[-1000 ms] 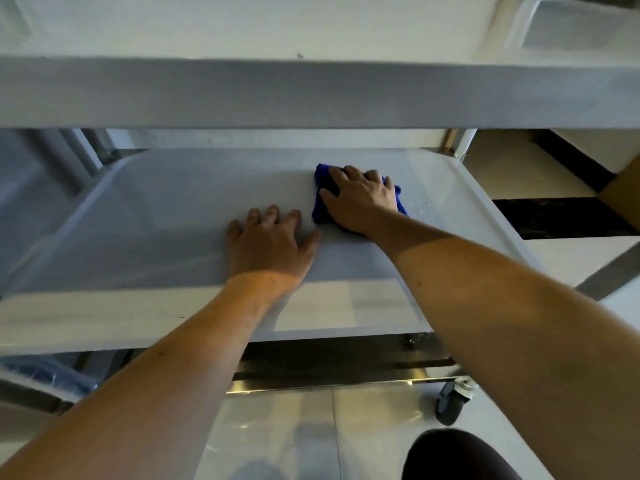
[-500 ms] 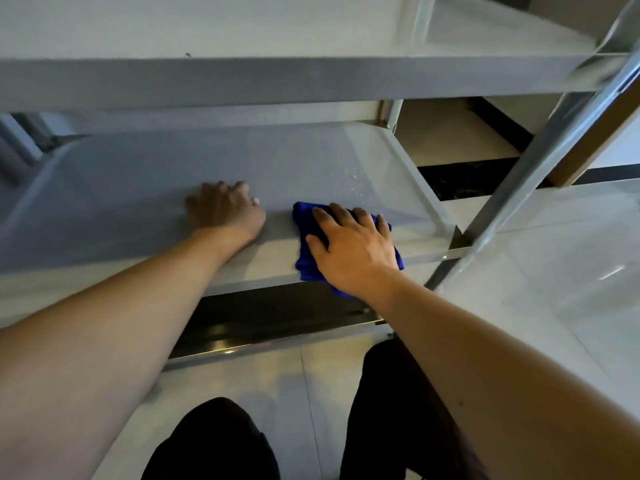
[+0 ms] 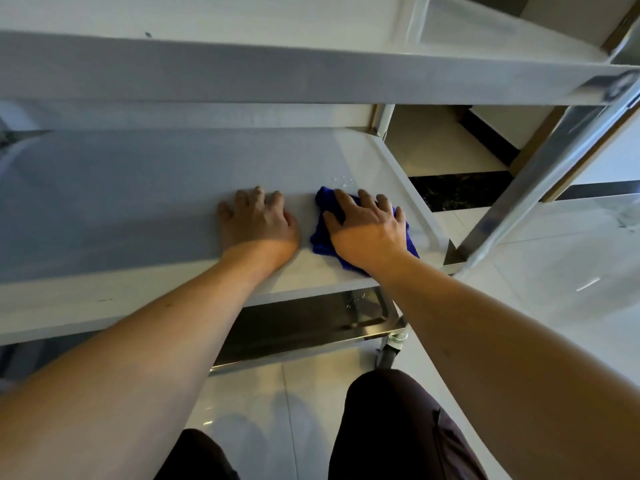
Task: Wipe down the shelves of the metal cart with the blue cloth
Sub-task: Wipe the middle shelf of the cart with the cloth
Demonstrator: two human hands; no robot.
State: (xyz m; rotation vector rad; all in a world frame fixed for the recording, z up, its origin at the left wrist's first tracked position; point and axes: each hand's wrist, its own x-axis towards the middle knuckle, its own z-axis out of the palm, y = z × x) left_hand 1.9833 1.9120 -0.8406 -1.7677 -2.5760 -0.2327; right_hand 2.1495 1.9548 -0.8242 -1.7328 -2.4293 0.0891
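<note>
The metal cart's middle shelf (image 3: pixel 121 202) stretches across the view under the top shelf (image 3: pixel 277 74). A crumpled blue cloth (image 3: pixel 320 237) lies near the shelf's right front corner. My right hand (image 3: pixel 367 230) presses flat on the cloth, fingers spread, covering most of it. My left hand (image 3: pixel 258 220) rests palm down on the bare shelf just left of the cloth, with its fingers curled slightly. A few water drops (image 3: pixel 343 181) sit on the shelf beyond the cloth.
The bottom shelf (image 3: pixel 304 323) shows dark and shiny below, with a caster wheel (image 3: pixel 389 355) at its right corner. A slanted metal post (image 3: pixel 540 174) rises at the right. Pale glossy floor tiles (image 3: pixel 554 271) surround the cart. My knees (image 3: pixel 398 410) are close to the cart's front.
My right hand has pushed the cloth a little farther in from the front edge, toward the water drops. My left hand stays on the shelf beside it. The view has shifted slightly.
</note>
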